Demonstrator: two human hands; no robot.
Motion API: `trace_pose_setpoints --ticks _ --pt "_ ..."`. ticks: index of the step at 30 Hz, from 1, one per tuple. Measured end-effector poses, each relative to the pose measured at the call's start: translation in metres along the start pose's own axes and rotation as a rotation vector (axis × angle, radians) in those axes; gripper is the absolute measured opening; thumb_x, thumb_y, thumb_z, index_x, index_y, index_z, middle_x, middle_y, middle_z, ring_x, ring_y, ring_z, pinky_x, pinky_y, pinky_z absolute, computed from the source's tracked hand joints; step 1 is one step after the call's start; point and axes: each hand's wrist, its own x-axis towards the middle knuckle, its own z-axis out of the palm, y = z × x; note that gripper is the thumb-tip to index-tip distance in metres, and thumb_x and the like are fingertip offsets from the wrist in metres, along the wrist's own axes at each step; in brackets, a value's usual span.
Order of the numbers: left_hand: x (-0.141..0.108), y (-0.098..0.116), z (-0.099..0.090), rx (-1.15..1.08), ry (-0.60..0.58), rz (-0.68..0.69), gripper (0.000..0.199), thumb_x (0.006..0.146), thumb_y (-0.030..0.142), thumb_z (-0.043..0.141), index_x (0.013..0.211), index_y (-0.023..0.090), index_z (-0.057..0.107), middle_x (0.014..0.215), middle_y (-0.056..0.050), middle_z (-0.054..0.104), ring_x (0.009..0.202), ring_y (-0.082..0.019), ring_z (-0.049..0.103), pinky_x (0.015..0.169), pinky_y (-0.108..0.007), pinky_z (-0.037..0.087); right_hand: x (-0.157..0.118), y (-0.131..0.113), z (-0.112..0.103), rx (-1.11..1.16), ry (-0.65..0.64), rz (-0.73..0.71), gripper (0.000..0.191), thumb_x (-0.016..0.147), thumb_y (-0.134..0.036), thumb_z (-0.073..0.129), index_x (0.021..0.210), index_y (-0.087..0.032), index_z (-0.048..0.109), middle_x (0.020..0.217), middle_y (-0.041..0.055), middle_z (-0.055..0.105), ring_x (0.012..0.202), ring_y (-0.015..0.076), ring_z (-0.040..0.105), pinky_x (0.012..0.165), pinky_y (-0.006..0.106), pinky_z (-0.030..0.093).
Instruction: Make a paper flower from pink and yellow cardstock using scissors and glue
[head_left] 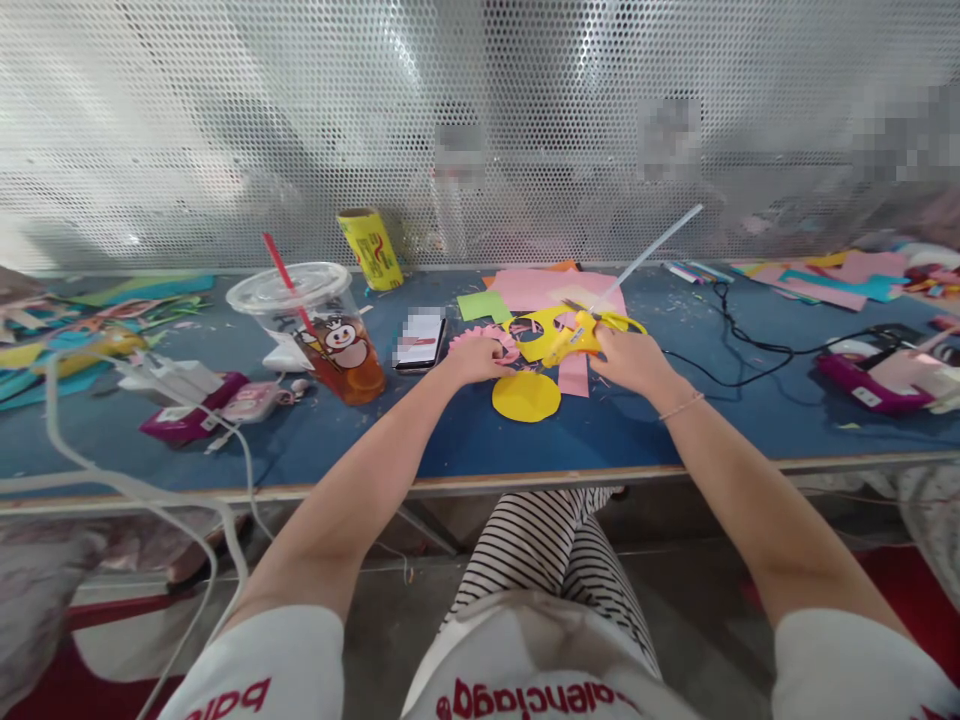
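On this blue worktop point(480, 445), one disc point(526, 398) is lying at twelve o'clock; my left fingers point(496, 367) are pinching one frill point(486, 333), my right fingers point(606, 343) one glue gun point(564, 345).

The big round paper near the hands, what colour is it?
The round paper is plain yellow. It shows best in the head view.

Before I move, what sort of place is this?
Probably a shared craft workroom: a long blue worktable bears scattered coloured paper strips, and the right hand holds a yellow glue gun.
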Motion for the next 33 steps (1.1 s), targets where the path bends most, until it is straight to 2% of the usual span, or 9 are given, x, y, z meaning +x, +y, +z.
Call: trace_pose_setpoints --ticks 9,18,28,33 --pt "0.001 -0.002 0.001 -0.012 -0.005 -0.009 0.041 0.068 0.059 0.057 0.062 0.019 0.05 0.059 0.0 0.047 0.057 -0.014 0.044 0.053 -0.028 0.02 -0.003 0.005 -0.005 -0.036 0.028 -0.019 0.04 0.086 -0.038 0.037 0.114 -0.013 0.052 0.097 0.0128 0.069 0.077 0.0253 0.063 0.055 0.031 0.033" --pt "0.001 -0.002 0.001 -0.021 -0.008 -0.001 0.042 0.068 0.059 0.058 0.06 0.019 0.045 0.059 0.0 0.044 0.056 -0.013 0.042 0.053 -0.029 0.019 -0.007 0.011 -0.013 -0.021 0.013 -0.065 0.039 0.085 -0.034 0.038 0.113 -0.012 0.054 0.092 0.0129 0.069 0.072 0.023 0.061 0.056 0.031 0.031" --pt "0.002 -0.002 0.001 -0.012 -0.003 -0.001 0.044 0.067 0.062 0.057 0.061 0.019 0.046 0.057 0.001 0.042 0.056 -0.013 0.042 0.054 -0.029 0.019 -0.001 -0.005 -0.007 -0.002 0.023 -0.043 0.038 0.09 -0.036 0.036 0.113 -0.011 0.052 0.102 0.0159 0.067 0.085 0.0258 0.062 0.062 0.032 0.036" --pt "0.001 -0.001 -0.001 -0.008 -0.004 -0.006 0.043 0.067 0.061 0.057 0.062 0.019 0.048 0.058 0.0 0.044 0.057 -0.014 0.043 0.054 -0.029 0.019 0.0 -0.01 -0.005 -0.012 0.022 -0.025 0.037 0.09 -0.031 0.034 0.115 -0.01 0.051 0.103 0.0168 0.066 0.085 0.0266 0.062 0.063 0.033 0.037"
